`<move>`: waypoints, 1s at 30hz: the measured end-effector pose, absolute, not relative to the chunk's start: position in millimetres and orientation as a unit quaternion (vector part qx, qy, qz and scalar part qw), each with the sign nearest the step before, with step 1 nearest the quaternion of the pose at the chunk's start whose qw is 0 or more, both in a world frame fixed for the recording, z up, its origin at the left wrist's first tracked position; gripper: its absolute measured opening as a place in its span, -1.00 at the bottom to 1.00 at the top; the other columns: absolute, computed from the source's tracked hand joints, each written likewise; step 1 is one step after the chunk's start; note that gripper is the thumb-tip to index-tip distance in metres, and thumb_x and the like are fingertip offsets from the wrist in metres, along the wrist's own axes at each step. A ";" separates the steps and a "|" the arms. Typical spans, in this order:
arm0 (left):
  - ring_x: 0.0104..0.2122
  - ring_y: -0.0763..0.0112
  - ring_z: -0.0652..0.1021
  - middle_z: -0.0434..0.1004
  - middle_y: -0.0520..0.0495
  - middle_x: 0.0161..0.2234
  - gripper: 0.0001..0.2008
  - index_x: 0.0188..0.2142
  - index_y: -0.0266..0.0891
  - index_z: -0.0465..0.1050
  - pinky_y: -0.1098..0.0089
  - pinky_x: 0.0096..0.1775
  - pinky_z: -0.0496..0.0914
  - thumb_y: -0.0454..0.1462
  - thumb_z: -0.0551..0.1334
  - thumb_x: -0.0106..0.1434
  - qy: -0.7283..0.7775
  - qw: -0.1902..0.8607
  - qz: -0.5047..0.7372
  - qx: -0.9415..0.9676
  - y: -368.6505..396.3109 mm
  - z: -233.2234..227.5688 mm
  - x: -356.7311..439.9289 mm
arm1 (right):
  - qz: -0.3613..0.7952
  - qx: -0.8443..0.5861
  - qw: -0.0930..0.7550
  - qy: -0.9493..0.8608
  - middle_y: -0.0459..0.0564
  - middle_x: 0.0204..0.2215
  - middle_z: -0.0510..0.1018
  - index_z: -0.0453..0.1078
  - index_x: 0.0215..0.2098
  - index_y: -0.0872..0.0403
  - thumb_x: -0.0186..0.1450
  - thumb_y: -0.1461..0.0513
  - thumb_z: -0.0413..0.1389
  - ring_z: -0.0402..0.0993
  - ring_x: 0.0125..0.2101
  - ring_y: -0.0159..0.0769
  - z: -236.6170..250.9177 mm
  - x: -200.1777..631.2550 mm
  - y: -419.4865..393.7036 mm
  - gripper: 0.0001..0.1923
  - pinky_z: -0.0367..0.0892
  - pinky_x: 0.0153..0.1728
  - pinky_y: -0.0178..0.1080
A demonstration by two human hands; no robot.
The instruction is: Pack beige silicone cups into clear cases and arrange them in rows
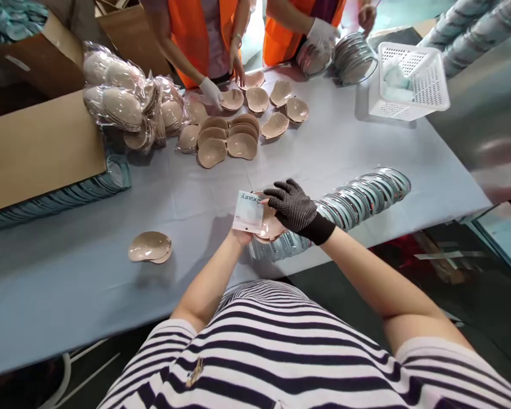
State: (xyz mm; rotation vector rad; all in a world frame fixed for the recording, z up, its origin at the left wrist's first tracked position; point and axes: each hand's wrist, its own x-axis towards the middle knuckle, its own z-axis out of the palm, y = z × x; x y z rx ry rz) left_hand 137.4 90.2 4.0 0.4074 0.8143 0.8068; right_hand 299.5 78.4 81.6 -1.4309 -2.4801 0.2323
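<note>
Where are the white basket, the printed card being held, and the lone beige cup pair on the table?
white basket [411,91], head view, its near perforated wall.
printed card [247,212], head view, middle of its face.
beige cup pair [149,246], head view, top cup's centre.

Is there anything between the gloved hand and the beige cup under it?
No. The right hand lies directly on the cup; the left hand holds a card beside it, not between them.

White printed card upright against beige cup, above table edge.
</note>
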 end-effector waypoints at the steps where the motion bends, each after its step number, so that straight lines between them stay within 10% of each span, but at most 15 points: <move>1: 0.12 0.26 0.48 0.52 -0.03 0.07 -0.66 0.03 -0.14 0.43 0.16 0.17 0.36 -0.15 -0.02 0.43 0.374 0.827 0.376 0.187 88.1 3.0 137.7 | 0.092 -0.499 0.140 -0.850 0.13 0.19 0.40 0.42 0.10 0.05 0.25 0.32 0.10 0.20 0.18 0.06 78.5 300.9 69.0 -0.57 0.01 0.19 0.17; 6: 0.03 0.08 0.54 0.58 -0.23 -0.12 -0.62 -0.13 -0.27 0.47 0.07 0.08 0.44 -0.03 0.06 0.38 0.411 0.833 0.332 0.164 81.3 -5.8 148.1 | 0.139 -0.536 0.143 -0.820 0.35 0.23 0.30 0.20 0.29 0.24 0.12 0.07 0.29 0.19 0.21 0.17 52.2 266.2 40.6 -0.15 0.05 0.22 0.16; 12: -0.22 0.28 0.62 0.61 -0.14 -0.28 -0.80 -0.14 -0.31 0.49 0.22 0.00 0.48 -0.35 0.14 0.29 0.452 0.820 0.338 0.093 72.3 -5.0 145.5 | 0.142 -0.551 0.094 -0.817 0.21 0.13 0.46 0.34 0.20 0.18 0.34 0.29 0.04 0.37 0.12 -0.06 51.3 265.9 28.5 -0.54 0.23 0.18 -0.02; 17: -0.18 0.28 0.62 0.63 -0.12 -0.16 -0.59 0.00 -0.22 0.48 0.25 -0.03 0.50 -0.03 0.07 0.38 0.382 0.845 0.365 0.080 60.2 3.2 131.2 | 0.045 -0.515 0.093 -0.851 0.04 0.17 0.42 0.47 0.05 -0.04 0.36 0.20 0.06 0.12 0.28 0.06 62.5 286.3 19.6 -0.68 -0.10 0.28 0.28; 20: -0.22 0.23 0.63 0.65 -0.13 -0.20 -0.57 0.03 -0.21 0.47 0.16 -0.03 0.50 -0.01 0.21 0.30 0.381 0.855 0.333 0.114 57.5 3.3 129.5 | 0.070 -0.496 0.095 -0.860 0.15 0.21 0.36 0.43 0.11 0.00 0.26 -0.10 0.14 0.02 0.30 0.23 56.4 293.0 9.7 -0.44 -0.22 0.23 0.42; 24: -0.18 0.21 0.64 0.66 -0.15 -0.20 -0.68 -0.04 -0.27 0.47 0.14 0.01 0.49 -0.23 0.33 0.21 0.452 0.813 0.351 0.104 57.5 -4.7 136.8 | 0.137 -0.589 0.279 -0.746 0.23 0.27 0.27 0.25 0.28 0.04 0.17 -0.29 0.08 0.02 0.31 0.20 37.6 297.4 -17.4 -0.11 -0.11 0.26 0.34; 30: 0.04 0.22 0.55 0.62 -0.08 -0.07 -0.73 -0.05 -0.19 0.48 0.17 0.12 0.42 -0.25 0.31 0.23 0.492 0.750 0.406 0.174 31.6 -11.5 168.1 | 0.410 -0.629 0.506 -0.424 0.15 -0.01 0.56 0.27 0.23 0.06 0.29 -0.25 -0.09 0.51 -0.01 -0.07 -6.2 276.1 -45.6 -0.23 0.43 0.02 0.03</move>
